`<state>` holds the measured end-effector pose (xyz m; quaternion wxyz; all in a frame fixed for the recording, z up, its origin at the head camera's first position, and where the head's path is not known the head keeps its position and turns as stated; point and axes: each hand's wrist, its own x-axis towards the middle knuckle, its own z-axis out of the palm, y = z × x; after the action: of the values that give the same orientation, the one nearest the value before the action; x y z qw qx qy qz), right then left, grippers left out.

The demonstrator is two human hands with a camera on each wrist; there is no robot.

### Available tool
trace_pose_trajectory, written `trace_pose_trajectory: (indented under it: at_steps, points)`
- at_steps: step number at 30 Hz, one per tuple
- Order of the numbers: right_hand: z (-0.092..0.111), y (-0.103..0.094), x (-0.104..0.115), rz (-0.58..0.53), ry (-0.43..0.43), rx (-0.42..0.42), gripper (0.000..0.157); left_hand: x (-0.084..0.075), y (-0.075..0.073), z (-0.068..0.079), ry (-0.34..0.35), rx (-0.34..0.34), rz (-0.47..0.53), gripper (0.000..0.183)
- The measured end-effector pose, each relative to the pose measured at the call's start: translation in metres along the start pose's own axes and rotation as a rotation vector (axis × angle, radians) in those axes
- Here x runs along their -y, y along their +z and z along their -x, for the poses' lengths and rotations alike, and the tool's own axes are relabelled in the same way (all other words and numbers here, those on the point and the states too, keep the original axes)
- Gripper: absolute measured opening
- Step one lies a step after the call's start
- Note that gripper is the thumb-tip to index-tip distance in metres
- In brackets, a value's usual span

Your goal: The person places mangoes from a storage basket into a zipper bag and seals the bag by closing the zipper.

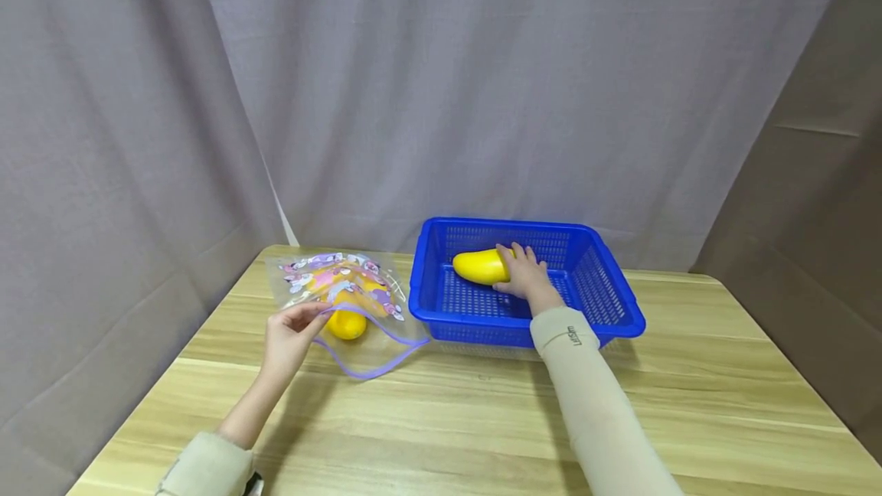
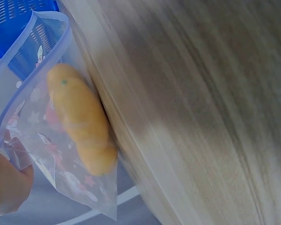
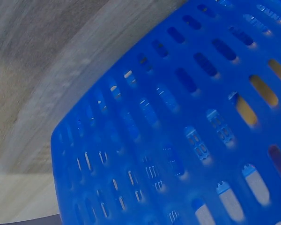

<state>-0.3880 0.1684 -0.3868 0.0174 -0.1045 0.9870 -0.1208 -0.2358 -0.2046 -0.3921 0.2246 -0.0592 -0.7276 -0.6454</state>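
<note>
My left hand (image 1: 292, 331) pinches the purple-edged mouth of a clear zip bag (image 1: 394, 343) printed with cartoon figures. The mouth gapes toward the front. Inside the bag lies yellow mango-like fruit (image 1: 347, 324), which the left wrist view shows as a long yellow shape (image 2: 82, 117) through the plastic. Over in the blue basket (image 1: 475, 330), my right hand (image 1: 527, 275) grips the right end of a yellow mango (image 1: 478, 267), fingers over the top and thumb at the near side. In the right wrist view the basket wall (image 3: 145, 140) hides that hand, with bits of yellow showing through its slots.
Both bag and basket stand on a wooden table (image 1: 427, 427), the bag just left of the basket. Grey curtain (image 1: 482, 98) hangs behind and on the left, with a browner cloth (image 1: 813, 174) on the right.
</note>
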Motion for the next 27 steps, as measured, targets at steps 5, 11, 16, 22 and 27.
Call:
trace_pose_trajectory:
  at_steps: [5, 11, 16, 22, 27]
  points:
    - [0.0, 0.001, -0.002, -0.002, 0.007, 0.007, 0.08, 0.002, 0.001, 0.0, -0.013, -0.003, 0.004, 0.016]
    - [0.0, 0.001, -0.002, -0.01, 0.005, 0.012, 0.082, -0.005, 0.003, 0.001, -0.024, -0.015, 0.016, 0.015]
    - [0.0, 0.001, -0.003, 0.002, 0.015, 0.015, 0.081, -0.024, 0.005, 0.005, -0.006, 0.002, 0.018, 0.013]
    - [0.001, 0.0, 0.0, 0.007, 0.005, 0.009, 0.078, -0.025, 0.004, 0.006, 0.014, 0.0, 0.032, 0.014]
    - [0.0, 0.001, 0.001, -0.001, 0.006, -0.001, 0.075, -0.012, 0.002, 0.003, -0.002, -0.013, 0.023, 0.014]
